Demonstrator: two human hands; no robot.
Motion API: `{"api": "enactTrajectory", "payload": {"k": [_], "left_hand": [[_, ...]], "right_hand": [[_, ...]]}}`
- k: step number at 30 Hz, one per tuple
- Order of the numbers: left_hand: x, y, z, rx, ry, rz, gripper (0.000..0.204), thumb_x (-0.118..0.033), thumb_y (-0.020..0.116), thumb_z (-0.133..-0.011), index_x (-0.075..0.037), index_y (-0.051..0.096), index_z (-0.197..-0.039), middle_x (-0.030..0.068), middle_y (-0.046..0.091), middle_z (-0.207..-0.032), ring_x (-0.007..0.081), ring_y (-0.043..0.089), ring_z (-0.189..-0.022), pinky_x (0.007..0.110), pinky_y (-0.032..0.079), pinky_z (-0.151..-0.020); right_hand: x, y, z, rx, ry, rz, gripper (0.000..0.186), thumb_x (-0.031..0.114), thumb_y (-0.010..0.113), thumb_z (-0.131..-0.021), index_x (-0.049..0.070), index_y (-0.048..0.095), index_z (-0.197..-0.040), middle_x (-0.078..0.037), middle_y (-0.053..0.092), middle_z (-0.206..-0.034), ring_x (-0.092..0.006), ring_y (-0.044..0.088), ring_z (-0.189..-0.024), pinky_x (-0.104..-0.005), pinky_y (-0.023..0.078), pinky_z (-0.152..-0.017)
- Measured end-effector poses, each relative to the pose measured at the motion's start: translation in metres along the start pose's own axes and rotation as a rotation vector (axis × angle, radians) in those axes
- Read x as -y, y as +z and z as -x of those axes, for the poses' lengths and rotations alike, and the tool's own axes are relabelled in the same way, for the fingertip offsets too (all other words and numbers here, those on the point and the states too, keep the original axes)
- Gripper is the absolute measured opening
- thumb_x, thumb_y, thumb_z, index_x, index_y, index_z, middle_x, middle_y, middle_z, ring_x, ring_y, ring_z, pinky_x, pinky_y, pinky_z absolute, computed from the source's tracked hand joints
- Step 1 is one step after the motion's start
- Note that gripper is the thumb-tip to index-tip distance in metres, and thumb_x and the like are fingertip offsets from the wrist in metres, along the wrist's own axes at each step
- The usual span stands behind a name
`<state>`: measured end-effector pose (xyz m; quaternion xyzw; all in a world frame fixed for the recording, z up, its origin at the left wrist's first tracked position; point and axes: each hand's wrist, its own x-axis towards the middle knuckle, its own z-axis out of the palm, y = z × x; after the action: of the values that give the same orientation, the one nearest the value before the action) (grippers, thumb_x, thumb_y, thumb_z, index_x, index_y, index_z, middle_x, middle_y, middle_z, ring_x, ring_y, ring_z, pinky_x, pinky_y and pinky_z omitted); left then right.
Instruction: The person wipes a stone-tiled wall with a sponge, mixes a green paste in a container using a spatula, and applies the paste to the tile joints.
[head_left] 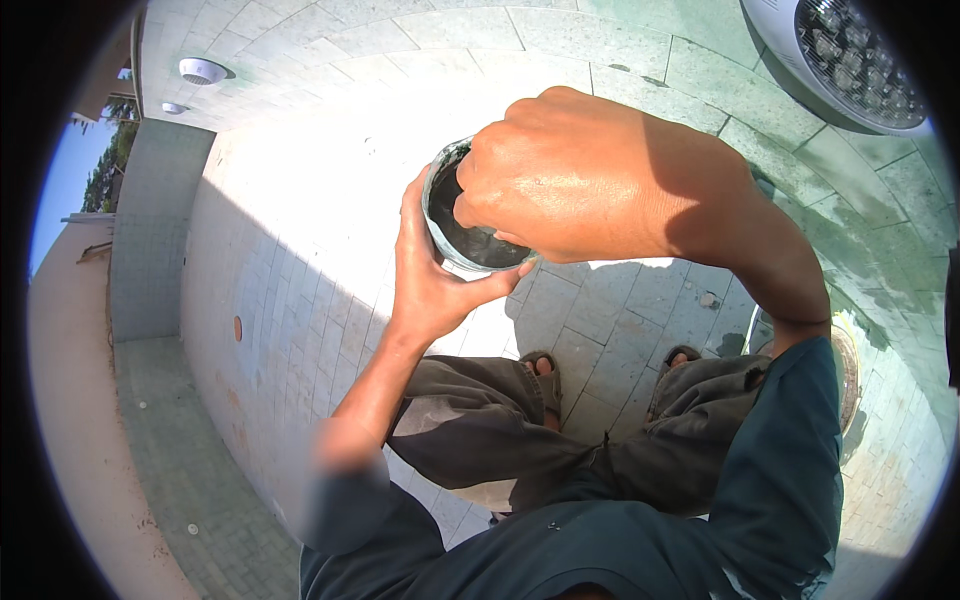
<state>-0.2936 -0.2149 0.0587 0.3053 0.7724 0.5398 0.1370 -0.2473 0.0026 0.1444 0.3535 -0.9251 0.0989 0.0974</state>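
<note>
Fist (560, 180) palm-down over cup (436, 232)

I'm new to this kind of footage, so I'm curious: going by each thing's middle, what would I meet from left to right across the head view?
Blue sky → small white fixture → left hand → round container → right hand → large round fixture.

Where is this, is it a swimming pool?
Probably, yes: it looks like the inside of one. Big round lights sit on the greenish tiled wall, and small tiles cover the floor too.
</note>
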Motion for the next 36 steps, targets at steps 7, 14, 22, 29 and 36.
{"api": "enactTrajectory", "payload": {"k": [7, 14, 22, 29, 36], "left_hand": [[-0.008, -0.001, -0.001, 0.051, -0.091, 0.094, 0.098, -0.01, 0.092, -0.062, 0.0, 0.032, -0.139, 0.0181, 0.051, -0.132, 0.0247, 0.057, -0.122, 0.041, 0.051, -0.099], [0.011, -0.005, 0.003, 0.093, -0.096, 0.082, 0.102, -0.013, 0.091, -0.062, -0.001, 0.028, -0.141, 0.0184, 0.05, -0.132, 0.0259, 0.057, -0.122, 0.042, 0.051, -0.1], [-0.001, 0.003, 0.0, 0.12, -0.12, 0.078, 0.109, -0.016, 0.092, -0.06, -0.003, 0.025, -0.145, 0.0175, 0.049, -0.134, 0.028, 0.053, -0.126, 0.044, 0.047, -0.104], [0.008, 0.003, -0.003, 0.149, -0.063, 0.048, 0.111, -0.017, 0.093, -0.058, -0.004, 0.027, -0.147, 0.017, 0.049, -0.134, 0.0278, 0.053, -0.127, 0.045, 0.048, -0.106], [-0.001, 0.004, -0.003, 0.119, -0.068, 0.044, 0.111, -0.018, 0.093, -0.057, -0.002, 0.029, -0.146, 0.0172, 0.051, -0.133, 0.0271, 0.054, -0.125, 0.044, 0.049, -0.105]], "right_hand": [[0.004, -0.002, -0.002, -0.187, 0.059, 0.147, 0.009, 0.009, 0.072, -0.076, 0.006, 0.071, -0.084, -0.006, 0.07, -0.083, -0.0253, 0.07, -0.071, -0.0358, 0.056, -0.063], [0.011, 0.002, -0.004, 0.102, -0.005, -0.073, 0.003, 0.006, 0.069, -0.074, 0.004, 0.069, -0.077, -0.01, 0.068, -0.07, -0.0264, 0.069, -0.067, -0.0367, 0.054, -0.06], [0.002, -0.01, 0.005, -0.113, 0.036, 0.029, 0.012, 0.01, 0.073, -0.076, 0.006, 0.071, -0.088, -0.009, 0.067, -0.071, -0.0273, 0.071, -0.078, -0.0387, 0.055, -0.065], [-0.013, 0.031, 0.015, -0.14, -0.028, -0.248, 0.015, 0.009, 0.075, -0.074, 0.007, 0.07, -0.088, -0.008, 0.068, -0.073, -0.0285, 0.069, -0.073, -0.0384, 0.055, -0.065], [-0.002, -0.005, 0.022, -0.214, -0.021, 0.122, 0.023, 0.01, 0.072, -0.08, 0.012, 0.067, -0.102, -0.005, 0.07, -0.094, -0.0276, 0.067, -0.079, -0.0385, 0.053, -0.07]]}}
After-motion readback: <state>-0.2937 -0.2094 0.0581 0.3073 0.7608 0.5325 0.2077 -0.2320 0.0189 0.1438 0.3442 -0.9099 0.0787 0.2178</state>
